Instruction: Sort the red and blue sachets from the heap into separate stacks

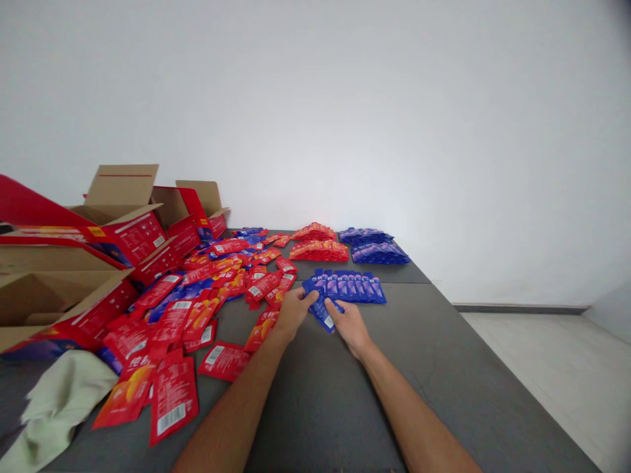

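Between my two hands is a blue packet [323, 314] with a white barcode patch facing up. My left hand [294, 310] pinches its upper left side. My right hand [348, 323] grips its right side, thumb on top. Just beyond lies an overlapping row of blue packets [352, 287] with purple pictures, flat on the dark table [315, 407]. The held packet overlaps the near left end of that row; whether it touches I cannot tell. To the left of my left hand is a loose heap of red packets [197, 315] with some blue ones mixed in.
Stacked rows of red packets [319, 251] and blue packets [379, 253] stand at the back. Open red cardboard boxes [142, 233] line the left side. A pale green cloth [69, 397] lies at the near left. The table's right edge [493, 358] drops to a light floor; a white wall is behind.
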Motion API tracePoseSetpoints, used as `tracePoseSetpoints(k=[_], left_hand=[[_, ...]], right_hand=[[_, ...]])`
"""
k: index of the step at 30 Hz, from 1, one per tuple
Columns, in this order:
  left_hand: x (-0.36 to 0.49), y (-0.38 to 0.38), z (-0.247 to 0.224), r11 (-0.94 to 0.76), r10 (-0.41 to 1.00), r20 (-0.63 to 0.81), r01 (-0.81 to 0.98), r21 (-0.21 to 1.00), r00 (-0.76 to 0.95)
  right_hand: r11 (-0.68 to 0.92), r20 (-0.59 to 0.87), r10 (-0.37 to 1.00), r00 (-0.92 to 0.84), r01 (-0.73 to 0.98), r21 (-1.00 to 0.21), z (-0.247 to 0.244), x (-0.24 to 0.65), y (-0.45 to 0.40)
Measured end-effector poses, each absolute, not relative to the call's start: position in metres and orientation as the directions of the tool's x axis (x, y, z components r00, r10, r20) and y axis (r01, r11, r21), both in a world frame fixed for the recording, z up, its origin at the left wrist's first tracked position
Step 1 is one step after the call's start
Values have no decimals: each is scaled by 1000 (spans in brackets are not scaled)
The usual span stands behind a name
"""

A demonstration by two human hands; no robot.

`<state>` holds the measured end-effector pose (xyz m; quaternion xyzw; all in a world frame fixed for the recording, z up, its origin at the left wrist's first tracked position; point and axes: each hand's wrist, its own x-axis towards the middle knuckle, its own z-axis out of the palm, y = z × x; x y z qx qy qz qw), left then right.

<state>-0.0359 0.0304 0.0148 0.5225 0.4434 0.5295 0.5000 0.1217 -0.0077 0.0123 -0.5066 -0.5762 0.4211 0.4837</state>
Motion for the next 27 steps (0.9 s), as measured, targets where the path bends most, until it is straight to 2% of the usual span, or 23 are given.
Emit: tracePoseSetpoints(k=[4,8,11,13,18,20,23,27], left_hand=[[-34,35,7,-102,993,92,-137,985,-76],[-33,32,9,-151,988,151,-28,988,-20],[-29,29,11,-180,980,174,58,982,95],[-26,27,10,-176,977,172,20,984,123],[-19,24,10,-97,994,102,-112,989,37],[-18,22,12,-134,989,132,-27,991,-62],[-17,18,18,-221,946,261,207,953,-190],[-15,16,24,-251,913,355,409,877,-201]], right_hand=[[201,193,978,-72,129,-971,18,119,-11],[169,146,971,-191,108,-980,19,121,-14],[173,154,979,-132,155,-973,15,122,-12],[213,206,977,-58,223,-951,11,120,-10],[278,277,960,-47,306,-911,8,112,-8],[313,320,947,-42,356,-880,9,109,-9],[353,373,927,-43,438,-827,12,105,-13],[359,396,918,-34,496,-791,13,103,-15]])
